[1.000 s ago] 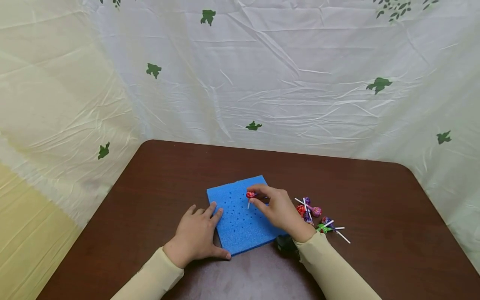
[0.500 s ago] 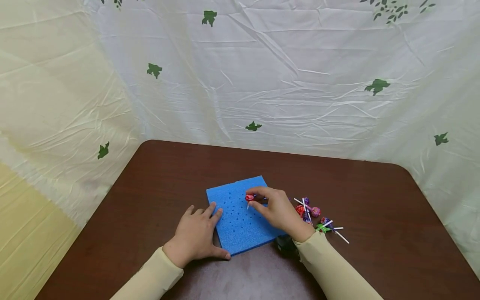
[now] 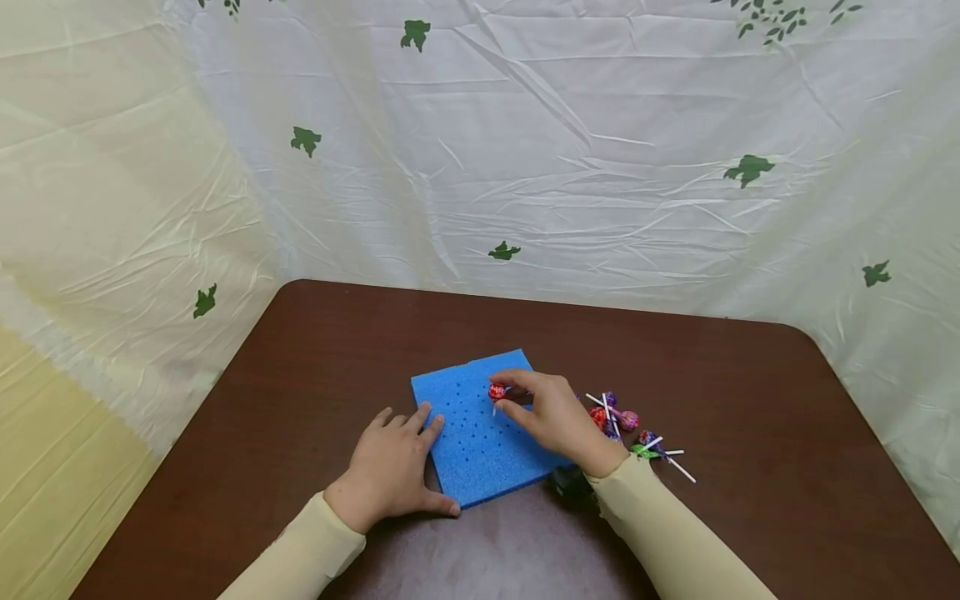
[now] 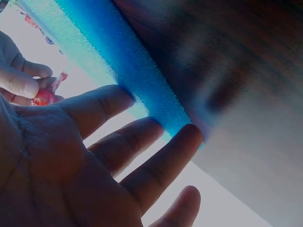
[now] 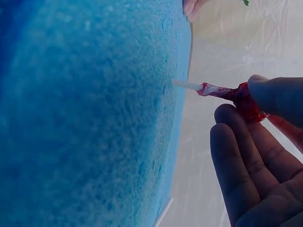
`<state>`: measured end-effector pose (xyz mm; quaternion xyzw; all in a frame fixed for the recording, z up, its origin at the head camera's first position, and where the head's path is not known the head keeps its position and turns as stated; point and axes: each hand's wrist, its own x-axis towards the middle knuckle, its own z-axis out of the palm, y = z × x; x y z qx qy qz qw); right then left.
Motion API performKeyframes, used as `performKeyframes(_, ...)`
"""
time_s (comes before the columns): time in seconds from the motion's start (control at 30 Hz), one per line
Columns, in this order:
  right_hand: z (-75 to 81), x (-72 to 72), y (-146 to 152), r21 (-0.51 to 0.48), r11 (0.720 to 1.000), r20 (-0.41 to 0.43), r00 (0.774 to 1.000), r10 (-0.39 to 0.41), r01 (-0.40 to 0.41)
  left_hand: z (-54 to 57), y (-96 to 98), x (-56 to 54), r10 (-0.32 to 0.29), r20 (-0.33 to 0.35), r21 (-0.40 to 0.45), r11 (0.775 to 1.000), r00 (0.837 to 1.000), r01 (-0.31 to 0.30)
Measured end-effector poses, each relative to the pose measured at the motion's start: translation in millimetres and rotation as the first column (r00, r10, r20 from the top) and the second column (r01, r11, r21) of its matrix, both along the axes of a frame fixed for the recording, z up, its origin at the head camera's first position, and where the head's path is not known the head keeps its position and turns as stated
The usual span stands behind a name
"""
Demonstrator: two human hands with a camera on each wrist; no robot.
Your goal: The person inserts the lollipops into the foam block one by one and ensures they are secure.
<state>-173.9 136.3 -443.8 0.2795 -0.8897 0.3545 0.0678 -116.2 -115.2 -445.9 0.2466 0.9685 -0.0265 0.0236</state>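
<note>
A blue foam board (image 3: 480, 483) with rows of small holes lies on the brown table. My right hand (image 3: 558, 421) pinches a red-wrapped lollipop (image 3: 497, 392) by its candy head between thumb and fingers, stick pointing down. In the right wrist view the tip of the white stick (image 5: 187, 85) meets the foam surface. My left hand (image 3: 393, 467) rests at the board's left edge with its fingers spread, fingertips against the foam; the left wrist view shows these fingers (image 4: 161, 165) along the board's side.
Right of the board lies a loose pile of lollipops (image 3: 628, 421) in red, purple and pink wrappers, with a green one (image 3: 643, 451) nearer. A dark object (image 3: 572, 485) sits partly hidden under the right wrist. A white cloth with green leaf shapes hangs behind the table.
The lollipop in my right hand has sunk slightly toward the board, and less of its stick shows. My left hand stays in place on the board's edge.
</note>
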Motion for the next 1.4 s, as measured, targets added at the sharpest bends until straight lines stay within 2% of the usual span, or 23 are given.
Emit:
performKeyframes(0.27,3.4,0.0,2,-0.008,1.000,0.027,1.000,0.011,-0.010,1.5,-0.3,0.3,-0.004,-0.001,0.014,1.000,1.000,0.004)
performKeyframes(0.47,11.1,1.5,16,-0.001,1.000,0.037,0.999,0.015,-0.015,2.9,-1.9,-0.8,-0.020,-0.002,0.020,1.000,1.000,0.020)
performKeyframes(0.63,24.3,2.0,38,0.037,0.999,0.027,1.000,0.000,-0.001,3.6,-5.6,-4.3,-0.040,0.021,0.072,0.997,0.999,0.039)
performKeyframes(0.83,36.0,2.9,73,0.112,0.992,0.024,0.997,-0.068,0.065,2.6,-9.0,-9.5,-0.054,0.033,0.109,0.993,0.998,0.050)
performKeyframes(1.07,34.6,10.8,115,0.174,0.977,0.037,0.990,-0.134,0.126,2.7,-9.0,-11.6,-0.058,0.033,0.100,0.994,0.998,0.054)
performKeyframes(1.4,37.9,23.5,148,0.211,0.968,0.051,0.987,-0.150,0.136,5.7,-8.8,-10.7,-0.037,0.079,0.122,0.992,0.996,0.027)
